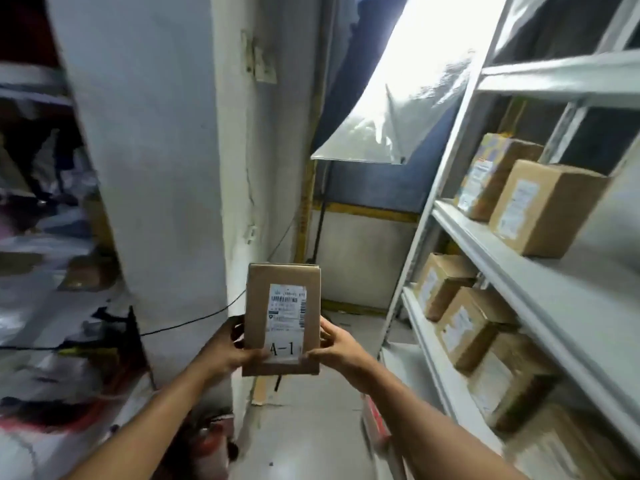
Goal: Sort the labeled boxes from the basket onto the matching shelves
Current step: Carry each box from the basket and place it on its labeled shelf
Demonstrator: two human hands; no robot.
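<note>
Head view: my left hand (228,348) and right hand (337,348) grip the box (282,320) marked A-1; I should keep the label facing me until I find that shelf (519,271).

Two bare arms with no sleeves, left hand (225,344) and right hand (337,348) bare too, no gloves, rings or watch

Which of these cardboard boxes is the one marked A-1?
The box gripped by the left hand and right hand, with A-1 on its white label. The other boxes sit on the shelving unit.
</note>
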